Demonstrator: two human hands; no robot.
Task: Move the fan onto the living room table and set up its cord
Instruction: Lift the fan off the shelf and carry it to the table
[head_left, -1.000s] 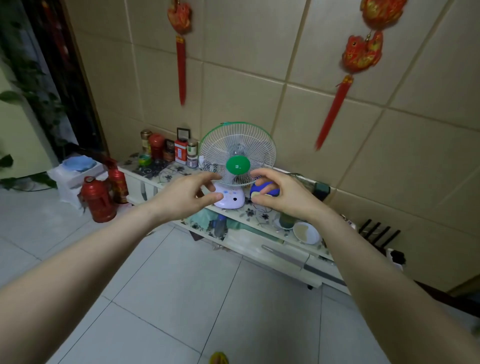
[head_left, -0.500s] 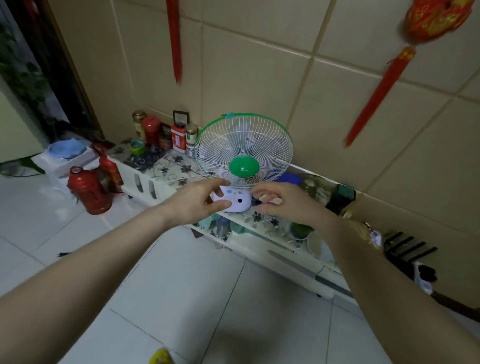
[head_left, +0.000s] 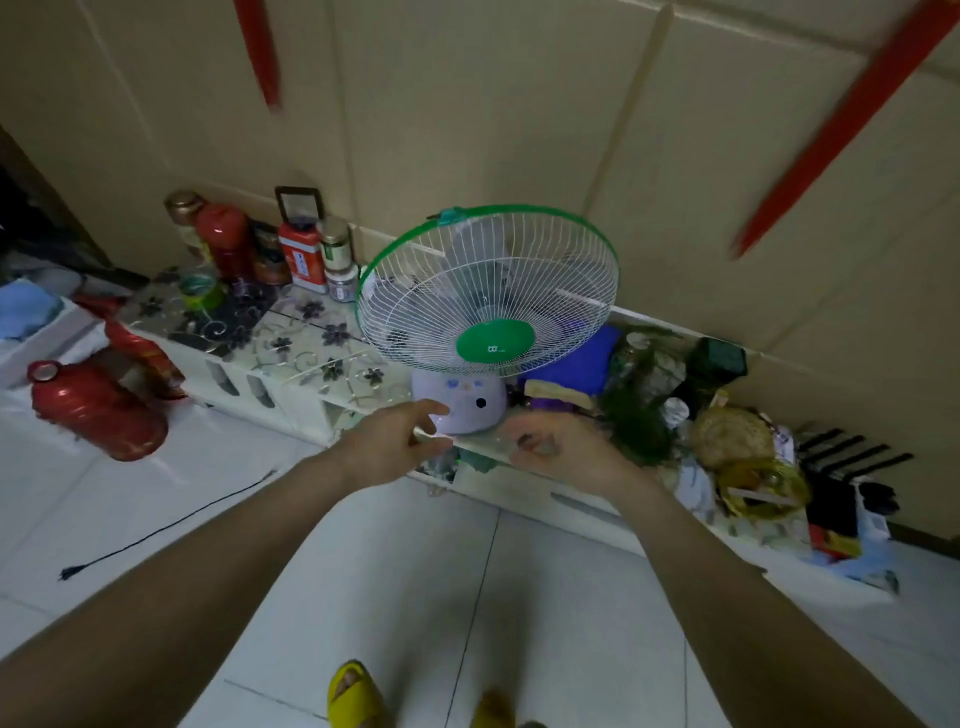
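My left hand (head_left: 387, 441) and right hand (head_left: 550, 446) reach, fingers spread and empty, toward the pale base of the green-rimmed fan (head_left: 485, 296), which stands on a low floral-topped cabinet (head_left: 311, 338) against the tiled wall. Its black cord (head_left: 171, 525) trails across the white floor at left.

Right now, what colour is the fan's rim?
Green, around the fan, clearest in the head view.
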